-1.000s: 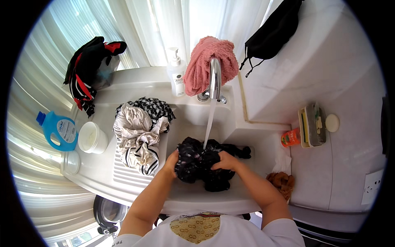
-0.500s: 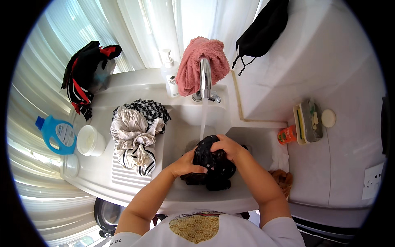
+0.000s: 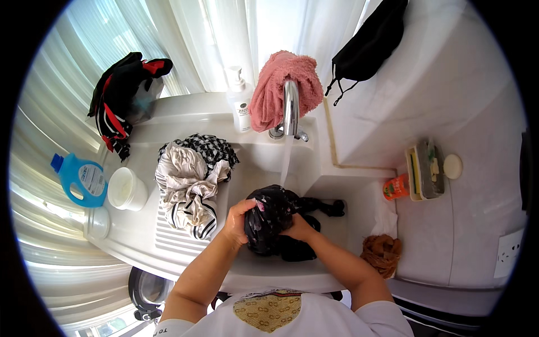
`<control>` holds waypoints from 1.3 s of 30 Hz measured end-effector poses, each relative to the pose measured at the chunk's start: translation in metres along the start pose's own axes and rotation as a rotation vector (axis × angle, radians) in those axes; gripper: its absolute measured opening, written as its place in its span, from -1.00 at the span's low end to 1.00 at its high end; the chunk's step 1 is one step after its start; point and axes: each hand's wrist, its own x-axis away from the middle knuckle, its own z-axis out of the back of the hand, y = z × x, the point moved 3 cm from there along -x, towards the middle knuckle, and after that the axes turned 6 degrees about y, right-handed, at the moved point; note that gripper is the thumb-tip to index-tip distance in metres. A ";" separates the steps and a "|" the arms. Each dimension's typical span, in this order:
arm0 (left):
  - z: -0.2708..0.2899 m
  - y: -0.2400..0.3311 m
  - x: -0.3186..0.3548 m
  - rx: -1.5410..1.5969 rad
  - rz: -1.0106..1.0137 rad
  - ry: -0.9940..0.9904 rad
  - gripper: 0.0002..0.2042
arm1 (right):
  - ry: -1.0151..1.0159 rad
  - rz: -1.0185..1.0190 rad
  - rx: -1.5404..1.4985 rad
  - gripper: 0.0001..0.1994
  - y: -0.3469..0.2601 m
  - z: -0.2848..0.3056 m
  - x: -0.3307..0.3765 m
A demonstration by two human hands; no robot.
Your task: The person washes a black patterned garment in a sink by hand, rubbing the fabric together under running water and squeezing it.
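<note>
One towel [image 3: 266,100] behind faucet [image 3: 291,109], crumpled clothes [image 3: 182,168] beside black garment [image 3: 268,224].

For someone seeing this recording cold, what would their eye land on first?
Probably the fluffy pink cloth bunched by the curved chrome tap, upper centre. Just below, the left hand and right hand hold a black patterned fabric bundle in the white sink, near the running water. At far left, a bright blue plastic jug also stands out.

White sink counter [image 3: 143,147], crumpled cream garment [image 3: 182,168] on its ribbed washboard [image 3: 170,240] left of the left hand [image 3: 238,221], black-and-white patterned cloth [image 3: 216,150] touching it, white tub [image 3: 127,190] farther left, pump bottle [image 3: 241,109] beyond that hand
</note>
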 end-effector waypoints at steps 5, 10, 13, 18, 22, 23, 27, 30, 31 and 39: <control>0.007 0.019 -0.004 -0.109 0.042 0.213 -0.66 | -0.001 -0.214 -0.233 -0.65 -0.067 0.065 0.008; 0.036 -0.008 -0.030 -0.107 0.116 0.336 -0.70 | 0.189 0.129 0.224 -0.57 -0.096 0.084 -0.010; 0.035 -0.013 -0.038 0.044 0.009 0.291 -0.65 | 0.357 0.194 0.446 -0.43 -0.084 0.068 -0.017; 0.043 -0.006 -0.042 0.192 -0.196 0.190 -0.59 | 0.287 0.227 0.155 -0.42 -0.054 0.034 -0.022; 0.049 -0.010 -0.048 0.175 -0.138 0.247 -0.58 | 0.003 -0.205 -0.570 -0.59 -0.066 0.008 -0.027; 0.052 -0.018 -0.053 0.127 -0.109 0.286 -0.59 | 0.031 -0.268 -0.659 -0.61 -0.063 0.009 -0.032; 0.062 -0.026 -0.061 0.000 0.094 0.280 -0.63 | 0.344 -0.194 -0.285 -0.45 -0.008 0.020 -0.044; 0.032 -0.023 -0.051 -0.022 0.158 0.171 -0.59 | 0.389 0.050 0.027 -0.13 -0.018 0.006 -0.028; 0.016 -0.023 -0.047 -0.021 0.172 0.139 -0.58 | 0.373 0.165 0.143 -0.11 -0.034 -0.001 -0.024; 0.014 -0.055 -0.055 -0.137 -0.034 0.413 -0.63 | 0.704 0.491 0.405 -0.67 -0.057 -0.020 -0.016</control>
